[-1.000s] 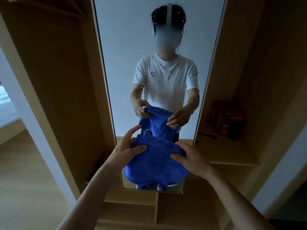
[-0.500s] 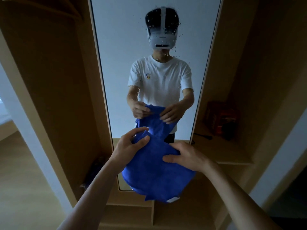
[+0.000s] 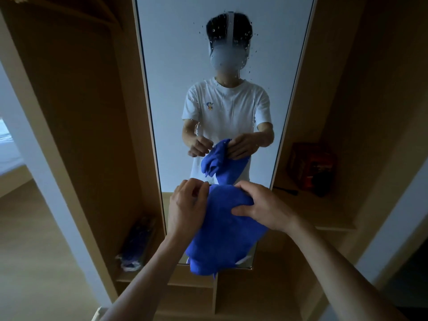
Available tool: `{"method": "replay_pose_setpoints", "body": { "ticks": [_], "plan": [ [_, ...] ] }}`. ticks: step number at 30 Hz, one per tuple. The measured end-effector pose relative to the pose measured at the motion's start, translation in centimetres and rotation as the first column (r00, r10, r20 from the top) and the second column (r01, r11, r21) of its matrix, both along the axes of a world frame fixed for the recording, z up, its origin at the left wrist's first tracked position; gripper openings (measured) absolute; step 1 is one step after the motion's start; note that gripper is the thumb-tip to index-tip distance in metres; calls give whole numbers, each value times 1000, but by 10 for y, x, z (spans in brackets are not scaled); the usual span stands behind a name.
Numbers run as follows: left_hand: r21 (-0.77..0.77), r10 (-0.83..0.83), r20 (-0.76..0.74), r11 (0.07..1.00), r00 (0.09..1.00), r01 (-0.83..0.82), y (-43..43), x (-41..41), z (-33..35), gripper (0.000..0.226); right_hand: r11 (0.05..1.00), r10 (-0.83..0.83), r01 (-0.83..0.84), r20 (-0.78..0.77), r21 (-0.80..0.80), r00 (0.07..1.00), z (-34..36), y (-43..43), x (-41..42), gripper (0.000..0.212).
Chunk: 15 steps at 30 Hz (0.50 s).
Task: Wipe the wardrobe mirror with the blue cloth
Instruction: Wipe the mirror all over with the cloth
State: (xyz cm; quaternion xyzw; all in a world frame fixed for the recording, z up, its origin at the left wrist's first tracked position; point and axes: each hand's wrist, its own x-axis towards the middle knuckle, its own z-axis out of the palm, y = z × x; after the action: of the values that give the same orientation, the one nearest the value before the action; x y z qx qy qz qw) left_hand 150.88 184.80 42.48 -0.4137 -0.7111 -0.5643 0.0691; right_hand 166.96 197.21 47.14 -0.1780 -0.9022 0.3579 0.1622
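1. The blue cloth point(image 3: 227, 230) hangs bunched in front of the lower end of the mirror point(image 3: 176, 66), at 6 o'clock on the glass. Contact with the glass cannot be determined.
2. The right hand point(image 3: 266, 209) grips the cloth at its 2 o'clock edge, fingers curled over the top and thumb pressed on the front.
3. The left hand point(image 3: 185, 205) pinches the 10 o'clock edge with curled fingers.
4. Both forearms extend forward from 6 o'clock.
5. Water droplets point(image 3: 249, 66) cover the mirror toward 12 o'clock.
6. A wooden shelf point(image 3: 324, 218) at 3 o'clock carries a red box point(image 3: 312, 167). A wrapped package point(image 3: 136, 242) lies at 8 o'clock.
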Motion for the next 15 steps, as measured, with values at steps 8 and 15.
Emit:
{"method": "replay_pose_setpoints", "body": {
  "ticks": [8, 15],
  "plan": [
    [-302, -283, 108, 904, 953, 303, -13, 34, -21, 92, 992, -111, 116, -120, 38, 986, 3, -3, -3, 24],
    [-188, -376, 156, 897, 913, 401, -8, 41, -17, 77, 994, 32, -41, -94, -98, 995, 11, -11, 13, 27]
  ]
}}
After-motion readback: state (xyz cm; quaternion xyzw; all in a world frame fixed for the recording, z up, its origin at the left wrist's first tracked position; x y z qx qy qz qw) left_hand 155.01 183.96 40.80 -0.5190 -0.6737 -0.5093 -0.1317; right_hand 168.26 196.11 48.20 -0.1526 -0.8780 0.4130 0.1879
